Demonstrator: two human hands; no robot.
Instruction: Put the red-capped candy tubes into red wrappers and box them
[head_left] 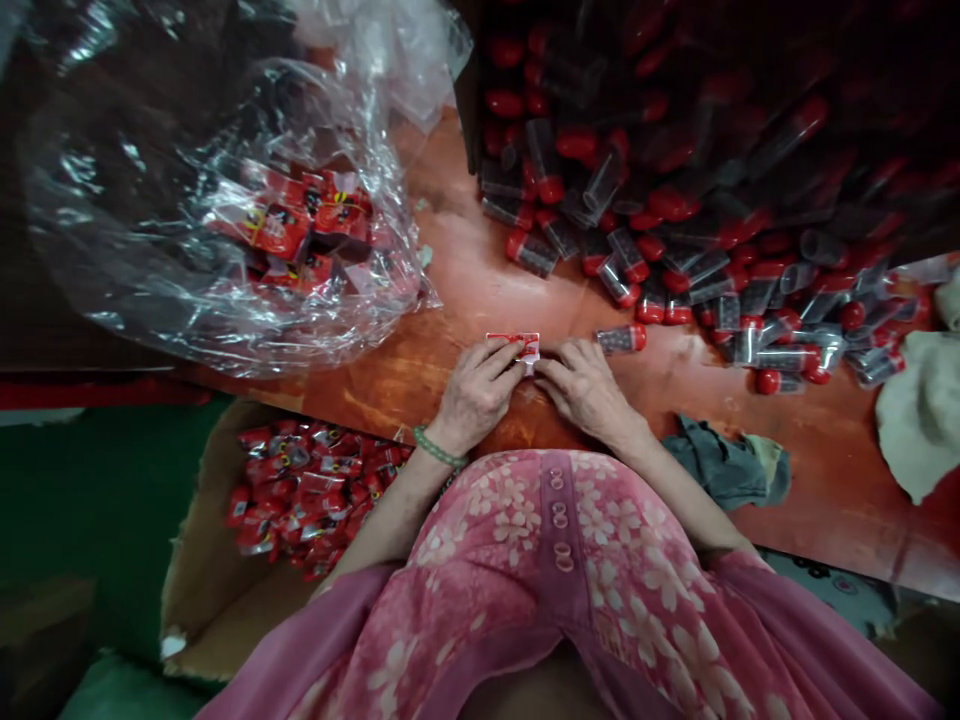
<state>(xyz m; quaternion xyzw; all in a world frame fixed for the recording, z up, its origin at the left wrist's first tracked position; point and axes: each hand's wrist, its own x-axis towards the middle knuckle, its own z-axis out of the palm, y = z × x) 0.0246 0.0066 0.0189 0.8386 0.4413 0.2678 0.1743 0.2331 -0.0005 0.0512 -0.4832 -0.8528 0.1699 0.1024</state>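
A small red and white printed card [529, 345] lies at the middle of the reddish-brown table [390, 365]. On its left part rest the fingers of my left hand [481, 385], bent and close together, pinching it. The fingertips of my right hand [581, 385] are curled at the card's lower right corner, where a white piece shows between the two hands. Just beyond my right hand lies a clear tube with a red cap [621, 339].
A large pile of red-capped clear tubes [697, 270] covers the back right. At the back left, a clear plastic bag [300, 310] holds red packets. A cardboard box [196, 560] of red wrapped items stands lower left. Grey-green cloth [724, 462] lies to the right.
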